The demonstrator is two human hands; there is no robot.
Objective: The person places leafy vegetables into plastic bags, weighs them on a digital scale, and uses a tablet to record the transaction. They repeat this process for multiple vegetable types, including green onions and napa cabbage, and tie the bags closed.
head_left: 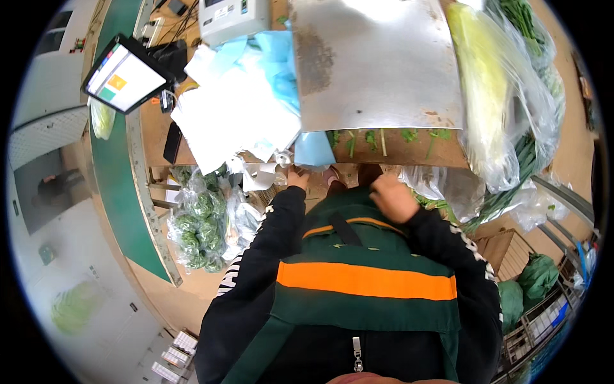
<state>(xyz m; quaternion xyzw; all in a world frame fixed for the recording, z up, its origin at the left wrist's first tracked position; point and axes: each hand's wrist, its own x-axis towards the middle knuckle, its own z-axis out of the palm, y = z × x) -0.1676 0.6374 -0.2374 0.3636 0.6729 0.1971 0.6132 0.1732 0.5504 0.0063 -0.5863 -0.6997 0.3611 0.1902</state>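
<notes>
My left hand (pixel 297 180) is just below the front edge of the worktable, beside a roll of clear plastic (pixel 281 157) and some white wrap (pixel 259 177). Its fingers point forward, slightly apart, with nothing visible in them. Over the front of my dark green apron (pixel 358 313), my right hand (pixel 393 198) is curled closed with its back showing; whatever its fingers hold, if anything, is hidden. Bits of green stalk and leaf (pixel 384 142) lie along the table's front edge. A bare metal sheet (pixel 384 70) rests behind them, next to white and light-blue plastic bags (pixel 240 96).
Bagged cabbage (pixel 483 89) and long green onions (pixel 511 185) stand at the right, by metal rails (pixel 563 195). Bags of leafy greens (pixel 201 227) hang at the left below the table. A tablet screen (pixel 125 75), a phone (pixel 172 142) and a scale (pixel 233 19) are at the upper left.
</notes>
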